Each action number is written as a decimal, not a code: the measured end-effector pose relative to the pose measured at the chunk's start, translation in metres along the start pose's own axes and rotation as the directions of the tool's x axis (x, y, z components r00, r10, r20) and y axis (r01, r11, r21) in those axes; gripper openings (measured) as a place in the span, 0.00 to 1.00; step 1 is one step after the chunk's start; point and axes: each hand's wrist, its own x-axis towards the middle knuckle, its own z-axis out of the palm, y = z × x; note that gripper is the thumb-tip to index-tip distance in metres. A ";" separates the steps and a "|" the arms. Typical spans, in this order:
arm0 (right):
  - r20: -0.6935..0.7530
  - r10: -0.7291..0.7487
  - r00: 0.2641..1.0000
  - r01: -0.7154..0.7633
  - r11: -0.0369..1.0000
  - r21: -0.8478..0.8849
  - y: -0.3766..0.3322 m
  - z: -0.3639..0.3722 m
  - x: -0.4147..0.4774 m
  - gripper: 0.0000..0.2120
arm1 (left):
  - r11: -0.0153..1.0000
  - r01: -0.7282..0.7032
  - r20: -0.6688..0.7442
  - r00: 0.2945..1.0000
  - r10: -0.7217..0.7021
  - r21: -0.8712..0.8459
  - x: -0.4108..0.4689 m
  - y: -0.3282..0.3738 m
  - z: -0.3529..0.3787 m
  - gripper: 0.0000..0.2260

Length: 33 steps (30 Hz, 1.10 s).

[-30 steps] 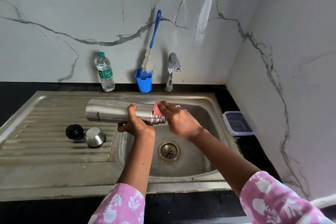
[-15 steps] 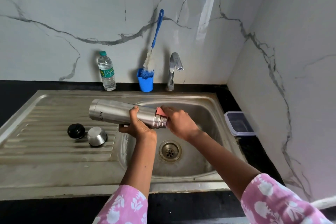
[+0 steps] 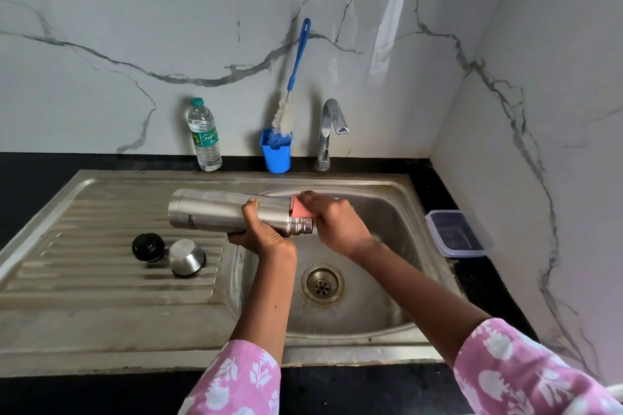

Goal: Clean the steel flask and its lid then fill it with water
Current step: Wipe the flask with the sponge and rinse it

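Flask (image 3: 219,212) sideways over our sink (image 3: 387,323) | left hand (image 3: 259,236) grips its body | right hand (image 3: 337,222) holds pink sponge (image 3: 298,209) at its neck

Motion blur on right hand (image 3: 337,224); it covers most of the sponge (image 3: 298,209). Lettering on flask (image 3: 219,212) wraps under, unreadable. Fingers of left hand (image 3: 261,236) hidden behind flask. Both sleeves (image 3: 237,381) cut off, 6 o'clock edge.

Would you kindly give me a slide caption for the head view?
Left hand holds a steel flask sideways over the sink; right hand presses a pink sponge near its neck.
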 end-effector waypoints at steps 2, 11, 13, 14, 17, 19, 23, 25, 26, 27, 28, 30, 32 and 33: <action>0.094 0.168 0.981 -0.179 0.976 0.124 0.000 -0.003 0.006 0.20 | 0.998 -0.059 0.014 0.998 0.059 0.023 0.002 0.001 0.001 0.20; 0.123 -0.339 0.933 0.360 0.897 -0.256 0.013 0.022 -0.006 0.28 | 0.992 -0.125 -0.071 0.990 0.122 -0.026 0.016 0.010 0.006 0.32; 0.119 -0.323 0.939 0.343 0.906 -0.247 0.014 0.023 -0.004 0.29 | 0.994 -0.106 -0.085 0.991 0.103 -0.034 0.017 0.010 0.006 0.30; 0.111 -0.280 0.954 0.298 0.929 -0.217 0.012 0.022 -0.001 0.30 | 0.994 -0.105 -0.085 0.991 0.101 -0.043 0.018 0.008 0.007 0.28; 0.084 -0.064 0.994 0.070 0.994 -0.078 0.005 0.017 0.009 0.30 | 0.992 -0.115 -0.062 0.992 0.112 -0.052 0.016 0.005 0.008 0.25; 0.140 0.139 0.980 -0.148 0.987 0.059 0.000 0.005 0.020 0.25 | 0.993 -0.115 -0.024 0.993 0.114 -0.036 0.016 0.003 0.008 0.25; 0.266 0.306 0.914 -0.350 0.926 0.139 0.000 -0.010 0.035 0.16 | 0.994 -0.113 0.012 0.994 0.113 0.005 0.013 0.002 0.014 0.28; 0.152 0.203 0.967 -0.220 0.970 0.104 -0.001 -0.005 0.029 0.19 | 0.992 -0.127 0.000 0.992 0.127 0.016 0.013 0.003 0.020 0.29; 0.083 0.117 0.990 -0.121 0.992 0.034 -0.002 -0.001 0.024 0.22 | 0.990 -0.137 -0.013 0.990 0.137 0.029 0.014 0.004 0.023 0.29; 0.042 0.036 0.998 -0.033 0.998 -0.059 -0.001 0.004 0.016 0.26 | 0.988 -0.146 -0.034 0.988 0.148 0.051 0.016 0.005 0.025 0.28; 0.019 -0.043 0.999 0.046 0.987 -0.154 0.001 0.009 0.010 0.29 | 0.986 -0.154 -0.050 0.986 0.158 0.066 0.018 0.005 0.026 0.26; 0.017 -0.210 0.977 0.205 0.928 -0.312 0.005 0.011 0.004 0.30 | 0.986 -0.148 -0.062 0.986 0.153 0.071 0.020 0.005 0.028 0.25; 0.006 -0.263 0.965 0.245 0.890 -0.385 0.010 0.013 0.004 0.30 | 0.992 -0.113 -0.041 0.992 0.115 0.054 0.020 0.004 0.029 0.25; 0.003 -0.244 0.970 0.226 0.893 -0.390 0.009 0.012 0.006 0.31 | 0.995 -0.092 -0.024 0.995 0.093 0.046 0.019 0.003 0.029 0.25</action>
